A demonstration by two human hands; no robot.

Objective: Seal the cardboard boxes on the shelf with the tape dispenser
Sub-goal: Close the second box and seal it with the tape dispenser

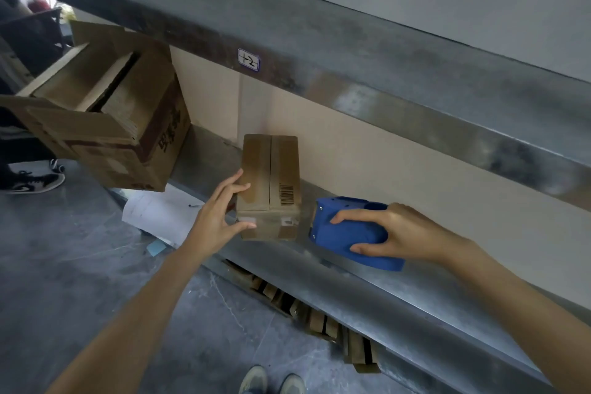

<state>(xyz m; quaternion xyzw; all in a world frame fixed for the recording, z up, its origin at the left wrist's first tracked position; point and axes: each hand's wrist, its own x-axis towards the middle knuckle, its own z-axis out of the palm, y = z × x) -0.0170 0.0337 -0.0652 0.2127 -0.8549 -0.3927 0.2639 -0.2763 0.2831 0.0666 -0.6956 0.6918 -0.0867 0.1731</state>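
Both of my bare forearms are stretching forward from the bottom of the view toward the grey metal shelf [367, 269]. The fingers [235, 189] of my left hand [220, 214] are lying spread and nearly straight along the top left edge of the small brown cardboard box [271, 176], and the thumb is pressing on its near face. I am steadying it, not clasping it. My right hand [396, 230] is gripping the blue plastic tape dispenser [348, 227], with fingers curling over its top and the thumb hooking its near side. The dispenser is just beside the box on the right, but I cannot tell whether it is resting on the shelf. The box is standing near the shelf's front lip with its flaps down and its centre seam showing. I am judging that a hard pull of tape could drag this light box sideways or off the lip, since only fingertips are bracing it. A slanted start would also miss the seam. Further left, a large open cardboard box [105, 118] is overhanging the shelf end.
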